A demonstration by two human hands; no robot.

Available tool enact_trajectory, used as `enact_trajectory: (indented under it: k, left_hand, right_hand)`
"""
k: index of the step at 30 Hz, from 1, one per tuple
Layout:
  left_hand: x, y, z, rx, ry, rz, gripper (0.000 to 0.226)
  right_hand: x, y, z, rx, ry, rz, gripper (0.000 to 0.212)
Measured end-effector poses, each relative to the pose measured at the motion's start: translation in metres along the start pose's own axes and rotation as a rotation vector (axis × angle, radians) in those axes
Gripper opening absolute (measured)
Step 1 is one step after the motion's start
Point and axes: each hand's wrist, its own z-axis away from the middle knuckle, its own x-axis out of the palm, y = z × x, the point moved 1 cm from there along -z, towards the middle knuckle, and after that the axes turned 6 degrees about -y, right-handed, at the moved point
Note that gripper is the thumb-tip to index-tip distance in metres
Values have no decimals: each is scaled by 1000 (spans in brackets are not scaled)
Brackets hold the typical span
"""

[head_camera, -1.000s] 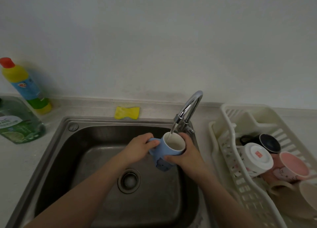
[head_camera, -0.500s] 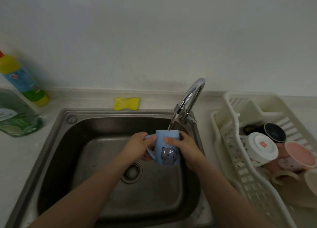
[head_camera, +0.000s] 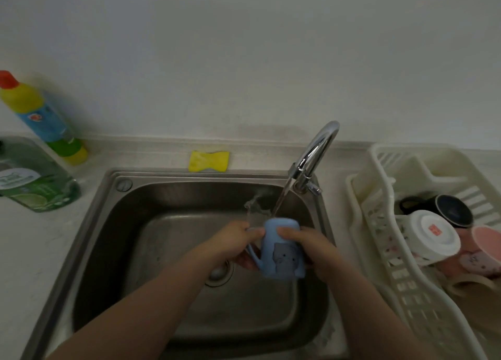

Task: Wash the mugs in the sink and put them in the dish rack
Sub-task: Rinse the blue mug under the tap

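Since a second ago: blue mug (head_camera: 282, 248) turned from mouth-up to base-up under tap stream (head_camera: 282, 199), over sink (head_camera: 113, 224). Left hand (head_camera: 233, 243) grips handle side; right hand (head_camera: 311, 248) curls round body. Risk: wet glaze slipping, water spraying off base. Finish: pale blue, cartoon animal print
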Motion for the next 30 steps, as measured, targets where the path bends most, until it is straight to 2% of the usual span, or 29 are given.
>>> enact_trajectory:
  k: [2,4,7,9,13,15,17,21,25,28,30]
  left_hand:
    - [-9,2,-4,131,138,47,24]
    - [-26,4,-1,259,238,24,19]
    - [-27,6,4,365,192,-110,16]
    - [-22,6,1,388,203,-174,17]
    - [-36,2,3,450,328,-163,17]
    - [-32,4,5,463,263,-260,15]
    - [-22,8,4,448,215,-297,13]
    - [-29,7,5,312,268,-195,16]
    - [-11,-6,11,99,38,-129,28]
    - [5,-17,18,-124,22,115,31]
    - [2,-27,18,-253,33,227,37]
  right_hand:
    - [4,-16,-5,-137,0,24,62]
    - [18,-24,-3,-283,10,153,56]
    - [16,-16,13,-450,33,169,57]
    - [10,-16,13,-481,18,137,59]
    - [22,-21,6,-509,-3,177,64]
    - [16,-12,12,-525,24,153,65]
    - [7,-8,14,-487,17,101,60]
    - [21,-8,7,-357,-7,56,46]
    - [10,17,18,-109,-10,5,53]
    - [11,23,8,139,-6,66,61]
    - [18,26,6,254,6,145,59]
